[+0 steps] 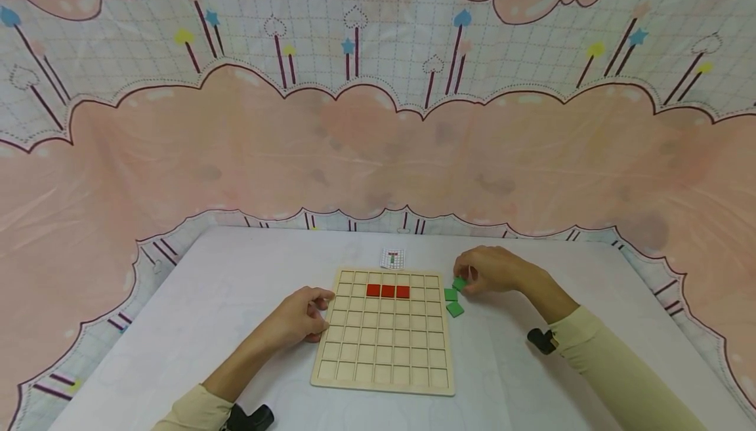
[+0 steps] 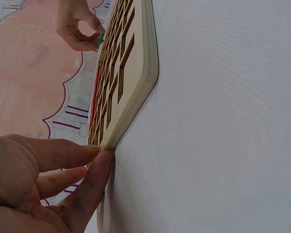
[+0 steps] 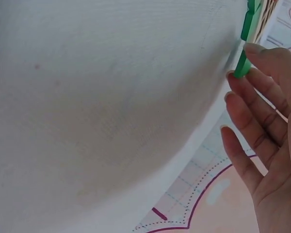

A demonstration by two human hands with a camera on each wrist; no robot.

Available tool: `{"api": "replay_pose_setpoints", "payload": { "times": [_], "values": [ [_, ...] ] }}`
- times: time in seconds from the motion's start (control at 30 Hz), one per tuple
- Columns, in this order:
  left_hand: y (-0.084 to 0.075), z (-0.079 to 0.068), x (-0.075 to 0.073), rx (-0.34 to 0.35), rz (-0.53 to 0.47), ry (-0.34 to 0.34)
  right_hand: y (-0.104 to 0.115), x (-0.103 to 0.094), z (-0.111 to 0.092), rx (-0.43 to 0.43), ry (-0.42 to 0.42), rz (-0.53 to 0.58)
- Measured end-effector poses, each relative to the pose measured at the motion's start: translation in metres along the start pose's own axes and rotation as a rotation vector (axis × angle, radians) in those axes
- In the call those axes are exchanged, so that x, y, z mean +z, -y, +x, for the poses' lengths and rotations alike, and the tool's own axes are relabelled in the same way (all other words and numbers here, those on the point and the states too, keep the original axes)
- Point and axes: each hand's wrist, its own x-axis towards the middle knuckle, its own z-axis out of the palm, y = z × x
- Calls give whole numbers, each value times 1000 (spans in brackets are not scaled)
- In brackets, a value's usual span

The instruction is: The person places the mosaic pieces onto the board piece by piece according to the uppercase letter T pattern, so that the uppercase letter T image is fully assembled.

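A square wooden grid board [image 1: 384, 355] lies on the table, with three red tiles [image 1: 388, 291] side by side in its second row from the top. My left hand [image 1: 295, 316] rests at the board's left edge, index finger and thumb touching the side a little apart. In the left wrist view, its fingertips [image 2: 104, 158] meet the wooden rim. My right hand [image 1: 493, 269] is beyond the board's upper right corner. Its thumb and a finger pinch a green tile [image 3: 241, 65]. Two more green tiles [image 1: 451, 294] lie right beside the board.
A small printed card [image 1: 392, 258] with a grid and a coloured T-shaped pattern lies behind the board's top edge. The white table [image 1: 195, 300] runs back to a patterned cloth backdrop [image 1: 378, 149]. Each wrist wears a black camera [image 1: 542, 340].
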Motion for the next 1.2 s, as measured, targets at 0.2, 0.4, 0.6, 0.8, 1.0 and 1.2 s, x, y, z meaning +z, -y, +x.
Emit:
{"api": "replay_pose_setpoints", "payload": {
  "times": [0.2, 0.4, 0.6, 0.8, 1.0, 1.2],
  "values": [
    [1, 0, 0, 15, -30, 9, 0, -1, -1, -23, -13, 15],
    [2, 0, 1, -8, -29, 2, 3, -3, -1, -33, -16, 31],
    [3, 1, 1, -10, -25, -1, 7, -4, 2, -34, -17, 42],
    [4, 3, 1, -11, -31, -7, 13, -4, 7, -47, -19, 39],
    [4, 3, 2, -14, -25, -15, 18, -4, 11, -68, -19, 43],
    [4, 3, 2, -20, -21, -19, 24, -4, 15, -102, -23, 39]
  ]
}}
